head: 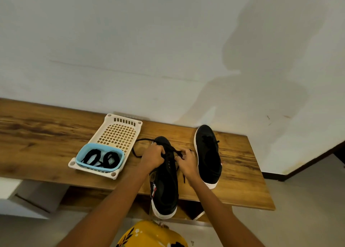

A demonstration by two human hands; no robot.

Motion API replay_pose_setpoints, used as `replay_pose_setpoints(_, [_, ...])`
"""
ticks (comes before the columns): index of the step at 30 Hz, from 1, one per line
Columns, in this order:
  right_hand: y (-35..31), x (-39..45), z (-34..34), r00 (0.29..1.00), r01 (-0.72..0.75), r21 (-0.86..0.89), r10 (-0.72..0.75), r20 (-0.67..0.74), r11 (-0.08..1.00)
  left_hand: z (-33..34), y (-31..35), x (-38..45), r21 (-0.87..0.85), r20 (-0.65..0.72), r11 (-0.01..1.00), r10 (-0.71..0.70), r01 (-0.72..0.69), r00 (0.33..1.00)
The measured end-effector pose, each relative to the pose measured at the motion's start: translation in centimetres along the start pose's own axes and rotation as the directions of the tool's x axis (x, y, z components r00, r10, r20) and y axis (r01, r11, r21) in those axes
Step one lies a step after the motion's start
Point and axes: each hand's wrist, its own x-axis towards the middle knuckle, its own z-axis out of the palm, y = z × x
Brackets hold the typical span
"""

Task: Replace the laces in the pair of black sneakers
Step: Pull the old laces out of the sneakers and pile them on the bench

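Two black sneakers with white soles lie on the wooden bench (46,134), toes toward the wall. The near sneaker (165,189) hangs its heel over the bench's front edge, and its black lace (141,140) is pulled loose, looping out to the left of the toe. The far sneaker (209,157) lies just to its right, laces in place. Two coiled black spare laces (101,159) sit in a blue tub.

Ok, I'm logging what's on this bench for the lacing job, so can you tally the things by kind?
Black sneakers: 2, one under both hands, one beside it to the right
Coiled black lace bundles: 2, in the blue tub
Blue tub: 1
White perforated tray: 1
Total: 6
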Motion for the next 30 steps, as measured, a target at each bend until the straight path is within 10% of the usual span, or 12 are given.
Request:
replay_pose_setpoints(13, [-1.7, -0.2, 1.5, 0.971, 0.197, -0.207, -0.161, 0.179, 0.958, -2.4, 0.6, 1.7, 0.188, 0.012, 0.982, -0.028, 0.025, 1.0])
replay_pose_setpoints(17, [-1.4, -0.2, 2.2, 0.972, 0.177, -0.153, -0.148, 0.183, 0.972, -3.0, 1.2, 2.8, -0.107, 0.191, 0.985, -0.115, 0.137, 0.975])
replay_pose_setpoints(23, [-1.3, -0.9, 3.3, 0.999, -0.001, 0.053, -0.002, 0.042, 0.999, -2.3, 2.5, 2.5, -0.693, 0.212, 0.665, -0.182, 0.279, 0.96])
replay_pose_setpoints(27, [-1.9, -0.8, 3.2, 0.997, -0.028, 0.137, 0.018, 0.074, 0.99, -1.8, 1.3, 1.6, -0.311, 0.12, 0.945, -0.064, 0.099, 0.991])
replay_pose_setpoints(30, [-3.4, 0.3, 1.5, 0.994, -0.051, 0.263, 0.024, 0.105, 0.963, -1.5, -0.2, 1.4, -0.247, 0.17, 0.966, -0.031, 0.073, 0.985])
